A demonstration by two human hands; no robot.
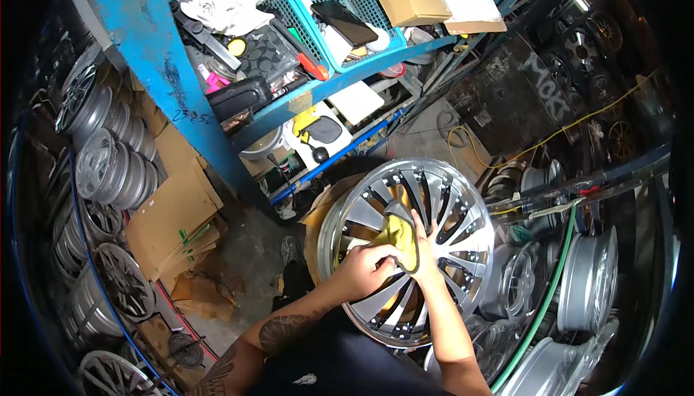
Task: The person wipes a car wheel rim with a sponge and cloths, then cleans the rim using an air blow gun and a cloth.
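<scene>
The yellow cloth (405,239) lies at two o'clock from the pinching right hand (363,272). The left hand (428,261) touches its three-o'clock side, grip unclear

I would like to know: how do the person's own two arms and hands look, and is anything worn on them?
Both the left hand and the right hand are bare, with no glove or watch visible. No sleeve covers either forearm. The left forearm carries dark, patterned tattoos; the visible right forearm shows none.
</scene>
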